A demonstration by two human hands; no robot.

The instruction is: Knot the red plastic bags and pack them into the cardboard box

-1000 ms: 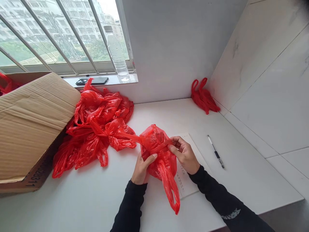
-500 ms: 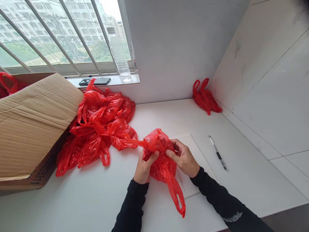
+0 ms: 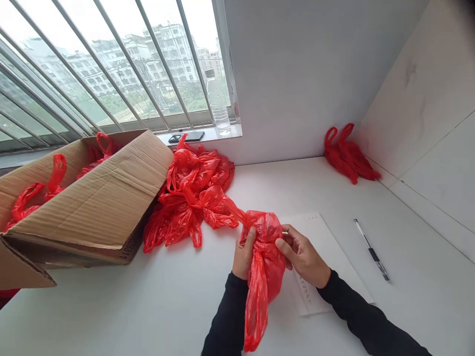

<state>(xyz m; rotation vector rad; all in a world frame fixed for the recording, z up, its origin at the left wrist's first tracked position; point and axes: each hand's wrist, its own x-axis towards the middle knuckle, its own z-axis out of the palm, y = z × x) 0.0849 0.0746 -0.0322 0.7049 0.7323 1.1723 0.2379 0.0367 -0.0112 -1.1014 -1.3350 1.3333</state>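
Note:
Both hands hold a red plastic bag (image 3: 272,267) above the white table, close to the front. My left hand (image 3: 244,257) grips its left side with the thumb on top. On the other side, my right hand (image 3: 302,254) pinches the gathered middle between thumb and fingers. One long handle loop hangs down toward me, and another strip points to the upper left. Whatever the bag contains, if anything, is hidden. Partly beneath the right hand and forearm lies a white sheet of paper (image 3: 334,249) with small handwritten marks.
A heap of red plastic bags (image 3: 196,183) lies left of my hands, against an open cardboard box (image 3: 100,198) with more bags inside. Another red bag (image 3: 349,155) rests in the far corner. A pen (image 3: 372,251) lies right of the paper. A phone (image 3: 186,137) and water bottle (image 3: 220,106) occupy the windowsill.
The camera view has swung left, showing more of the box. The held bag has turned, so its hanging loop now drops straight down near my left wrist rather than to the right.

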